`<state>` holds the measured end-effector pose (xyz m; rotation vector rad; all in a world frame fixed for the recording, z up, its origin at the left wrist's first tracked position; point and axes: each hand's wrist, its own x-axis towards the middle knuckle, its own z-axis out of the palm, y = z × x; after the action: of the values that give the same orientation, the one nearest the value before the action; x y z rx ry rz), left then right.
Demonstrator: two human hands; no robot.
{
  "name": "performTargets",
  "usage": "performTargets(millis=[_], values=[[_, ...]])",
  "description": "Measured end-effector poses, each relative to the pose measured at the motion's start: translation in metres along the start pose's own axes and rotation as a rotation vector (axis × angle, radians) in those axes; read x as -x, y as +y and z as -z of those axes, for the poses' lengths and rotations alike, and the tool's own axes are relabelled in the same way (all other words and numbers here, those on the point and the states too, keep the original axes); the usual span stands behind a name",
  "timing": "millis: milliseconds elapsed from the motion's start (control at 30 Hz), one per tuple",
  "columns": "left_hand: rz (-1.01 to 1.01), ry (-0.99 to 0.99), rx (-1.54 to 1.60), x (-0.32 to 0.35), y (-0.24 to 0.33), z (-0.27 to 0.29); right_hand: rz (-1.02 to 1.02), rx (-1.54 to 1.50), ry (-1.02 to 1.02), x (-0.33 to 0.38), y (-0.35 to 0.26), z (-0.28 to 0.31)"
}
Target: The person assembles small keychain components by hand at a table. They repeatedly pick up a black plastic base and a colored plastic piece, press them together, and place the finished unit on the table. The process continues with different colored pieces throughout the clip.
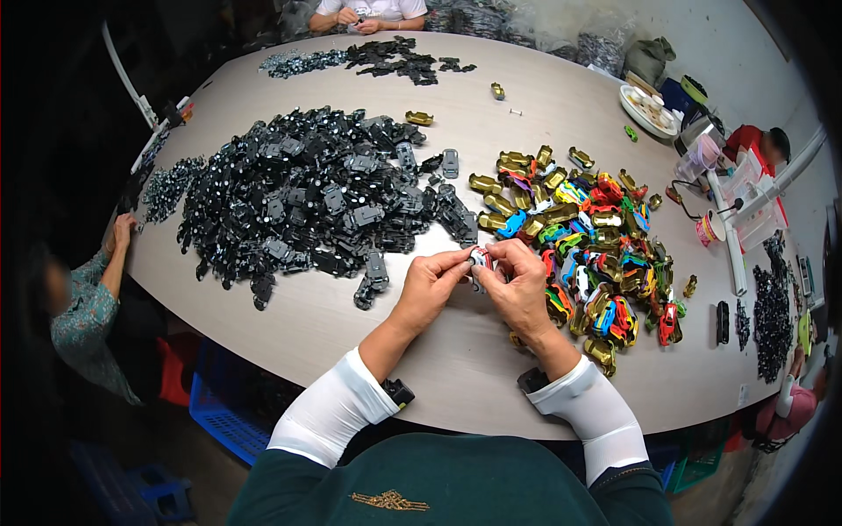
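Here, from the head view: left hand (430, 285) and right hand (519, 285) meeting above the near middle of the pale surface (316, 329), fingertips of both pinched shut on one small toy car (479, 258), white with red, held clear of the surface between them. To the left, a broad heap of black chassis parts (307, 197); to the right, just beside the right hand, a heap of coloured car shells (588, 241) in gold, red, blue, green. At the far edge, another person's hands (360, 19) over a smaller dark pile (386, 60). At the left edge, a third person's arm (114, 259) resting on the surface.
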<state>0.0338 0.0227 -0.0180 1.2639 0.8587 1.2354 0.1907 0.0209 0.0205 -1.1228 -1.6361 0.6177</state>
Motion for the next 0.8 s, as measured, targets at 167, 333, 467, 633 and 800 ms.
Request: performTargets(millis=[167,333,467,633,800], values=[[-0.007,0.0,-0.046,-0.002,0.007,0.002,0.066,0.018,-0.064,0.001,0.004,0.001],[0.088,0.133,0.329,-0.004,0.004,0.004,0.048,0.212,-0.006,-0.001,-0.001,0.003],[-0.042,0.067,0.194,-0.004,0.002,0.0,-0.595,-0.313,-0.167,-0.006,0.014,0.007],[0.185,-0.02,0.231,-0.003,0.01,0.004,-0.244,-0.361,-0.1,-0.003,0.02,0.004],[0.215,-0.008,0.168,-0.003,0.017,0.011,-0.029,-0.065,-0.15,0.003,0.002,-0.001]])
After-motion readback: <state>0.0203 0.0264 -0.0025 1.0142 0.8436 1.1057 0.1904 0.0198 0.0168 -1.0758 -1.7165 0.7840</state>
